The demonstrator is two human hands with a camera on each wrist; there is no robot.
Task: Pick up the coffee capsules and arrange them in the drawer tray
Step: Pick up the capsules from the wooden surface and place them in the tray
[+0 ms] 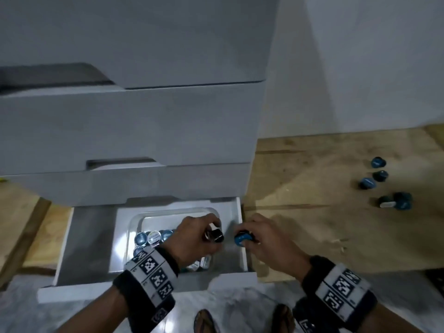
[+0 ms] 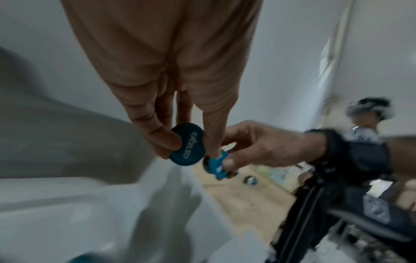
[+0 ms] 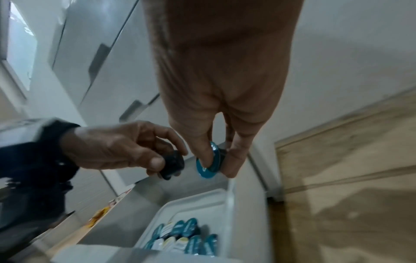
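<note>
Glossy foil-lidded capsules (image 1: 153,237); smooth white plastic tray (image 1: 134,222); rough plywood floor (image 1: 312,188).

Blue-lidded capsules (image 1: 153,237) upright in white tray (image 1: 134,224)

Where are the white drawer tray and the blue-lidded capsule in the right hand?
white drawer tray (image 1: 134,219), head view, bare back-left rim.
blue-lidded capsule (image 1: 241,239), head view, blue lid.
right hand (image 1: 269,241), head view, back of hand.

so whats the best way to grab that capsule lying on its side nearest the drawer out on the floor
Probably from above, thumb and finger across the round body of the capsule, just behind its wider blue lid rim. It lies on its side on the wooden floor, lid facing the camera, apart from its neighbours, so the sides are free. Both hands currently hold capsules.
</note>
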